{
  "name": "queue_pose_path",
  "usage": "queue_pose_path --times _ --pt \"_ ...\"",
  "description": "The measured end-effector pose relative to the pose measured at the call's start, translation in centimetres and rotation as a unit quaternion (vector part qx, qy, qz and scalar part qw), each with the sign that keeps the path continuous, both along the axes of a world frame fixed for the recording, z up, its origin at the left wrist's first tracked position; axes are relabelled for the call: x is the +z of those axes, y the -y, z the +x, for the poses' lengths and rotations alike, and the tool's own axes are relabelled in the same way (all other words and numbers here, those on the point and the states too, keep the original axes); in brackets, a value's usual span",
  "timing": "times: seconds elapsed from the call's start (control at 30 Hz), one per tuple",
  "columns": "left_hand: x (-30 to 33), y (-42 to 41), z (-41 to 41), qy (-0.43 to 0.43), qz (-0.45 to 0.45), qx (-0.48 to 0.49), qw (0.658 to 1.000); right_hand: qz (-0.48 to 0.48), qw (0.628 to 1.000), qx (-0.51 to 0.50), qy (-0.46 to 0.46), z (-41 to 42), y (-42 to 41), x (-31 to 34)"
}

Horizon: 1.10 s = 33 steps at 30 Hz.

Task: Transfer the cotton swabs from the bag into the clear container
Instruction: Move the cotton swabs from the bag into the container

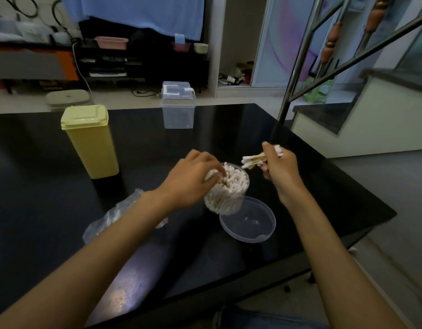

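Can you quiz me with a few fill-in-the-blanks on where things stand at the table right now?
1. The right hand holds a bundle of cotton ____.
2. The left hand reaches into the top of the clear ____.
3. The round lid lies on the black table, ____ the container.
4. The tall box with its lid shut is ____ in colour.

Missing words: swabs; container; off; yellow

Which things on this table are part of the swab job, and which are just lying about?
In use: round clear container full of swabs; swab bundle in right hand; left hand at the container; plastic bag; clear lid.

Lying about: yellow lidded box; empty clear box.
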<state>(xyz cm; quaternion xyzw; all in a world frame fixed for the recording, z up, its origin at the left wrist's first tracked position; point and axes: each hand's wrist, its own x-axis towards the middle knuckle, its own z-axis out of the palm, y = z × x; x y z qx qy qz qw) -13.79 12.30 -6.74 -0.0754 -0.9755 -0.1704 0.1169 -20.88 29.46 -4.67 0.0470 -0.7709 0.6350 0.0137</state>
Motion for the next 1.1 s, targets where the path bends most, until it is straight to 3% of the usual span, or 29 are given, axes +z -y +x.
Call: queue_pose_path --times 0.07,0.17,0.43,0.53,0.73,1.0,1.1 --pt "-0.7 -0.2 0.6 0.016 -0.084 -0.019 0.996 -0.021 0.997 0.008 0.067 -0.1 -0.1 -0.4" --pt "-1.3 -0.2 0.9 0.002 -0.149 -0.015 0.989 -0.022 0.996 0.011 0.086 -0.2 -0.1 -1.0" --pt "-0.3 0.6 -0.3 0.004 -0.202 -0.031 0.979 0.063 0.997 0.041 0.025 -0.7 1.3 -1.9" --pt "-0.4 0.6 -0.6 0.001 -0.229 -0.041 0.972 0.044 0.997 0.039 0.048 -1.0 2.0 -2.6" --pt "-1.0 0.8 -0.3 0.018 -0.164 -0.039 0.986 0.028 0.997 0.043 0.063 -0.9 2.0 -2.9" --pt "-0.5 0.8 -0.1 0.041 0.037 -0.003 0.998 0.001 0.996 0.043 0.079 -0.7 1.8 -2.6" --pt "-0.2 0.5 -0.1 0.055 0.015 -0.007 0.998 -0.029 0.995 0.034 0.09 -0.7 1.6 -2.5"
